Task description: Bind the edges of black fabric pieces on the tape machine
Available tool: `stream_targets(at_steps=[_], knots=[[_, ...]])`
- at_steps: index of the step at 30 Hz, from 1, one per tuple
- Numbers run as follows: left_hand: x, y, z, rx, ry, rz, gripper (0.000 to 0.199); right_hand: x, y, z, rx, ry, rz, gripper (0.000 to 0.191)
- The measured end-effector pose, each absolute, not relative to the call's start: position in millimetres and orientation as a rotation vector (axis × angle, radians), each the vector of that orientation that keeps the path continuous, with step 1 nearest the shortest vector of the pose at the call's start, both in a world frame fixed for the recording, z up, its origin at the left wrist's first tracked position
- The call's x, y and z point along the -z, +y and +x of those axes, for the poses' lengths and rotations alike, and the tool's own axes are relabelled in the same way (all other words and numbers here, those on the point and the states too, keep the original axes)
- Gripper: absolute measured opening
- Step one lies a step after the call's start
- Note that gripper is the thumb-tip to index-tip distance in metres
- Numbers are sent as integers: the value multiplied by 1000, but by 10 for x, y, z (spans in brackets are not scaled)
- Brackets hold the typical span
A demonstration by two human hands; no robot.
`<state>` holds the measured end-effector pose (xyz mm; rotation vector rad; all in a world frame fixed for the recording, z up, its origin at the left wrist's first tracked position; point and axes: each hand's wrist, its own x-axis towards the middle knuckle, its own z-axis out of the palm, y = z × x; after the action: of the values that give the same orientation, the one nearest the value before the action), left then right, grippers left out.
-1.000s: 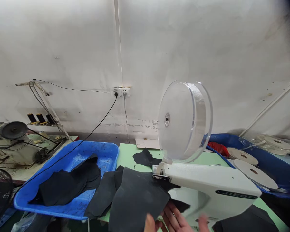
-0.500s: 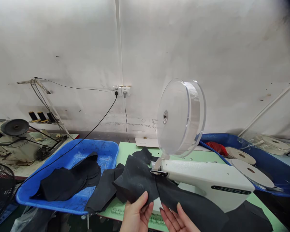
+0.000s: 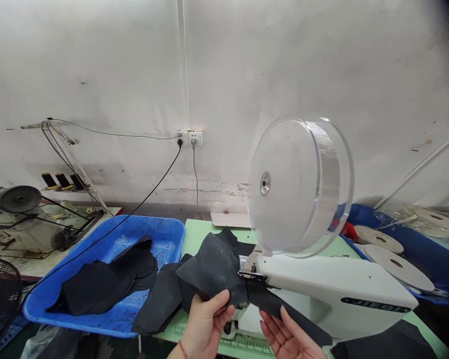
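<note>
My left hand (image 3: 209,321) pinches the lower edge of a black leather-like piece (image 3: 213,267), thumb on top. The piece lies against the head of a white machine (image 3: 322,281), beside its metal guide (image 3: 252,275). To the right, my right hand (image 3: 290,334) holds the edge of another black piece (image 3: 284,305) between thumb and fingers. That piece runs from under the guide toward the lower right, and the two meet near the guide. A clear reel (image 3: 284,184) wound with pale tape stands above the machine head.
At left, a blue tray (image 3: 105,326) holds black pieces. More black pieces (image 3: 160,299) overlap its edge and the green tabletop (image 3: 198,234). A blue bin (image 3: 396,232) with white tape rolls (image 3: 398,267) stands right. A sewing machine (image 3: 26,229) is far left.
My right hand has shifted right, and its black piece is now folded narrower, showing more of the machine's base. My left hand has moved slightly. The machine and reel appear larger and farther right.
</note>
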<state>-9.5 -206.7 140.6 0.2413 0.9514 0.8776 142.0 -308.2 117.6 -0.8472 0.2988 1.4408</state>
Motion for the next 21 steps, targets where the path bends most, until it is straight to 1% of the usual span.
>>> stream_targets(at_steps=[4,8,10,16,19,21], knots=[[-1359,-1938,-82,-850,953,281,26,-1164,-2970,1376,-1305,313,-873,20],[-1328,-1861,-87,-794,957,294,26,-1205,-2869,1399,-1235,338,-877,36],[-1320,-1841,-96,-785,957,306,26,-1209,-2846,1424,-1214,380,-874,40],[-1287,-1656,33,-773,965,331,24,-985,-2690,1489,-1156,271,-854,21],[-1175,-1463,147,-736,956,385,22,-902,-2505,1566,-1118,93,-891,21],[-1050,-1307,192,-692,952,489,21,-909,-2400,1635,-1076,-141,-981,23]])
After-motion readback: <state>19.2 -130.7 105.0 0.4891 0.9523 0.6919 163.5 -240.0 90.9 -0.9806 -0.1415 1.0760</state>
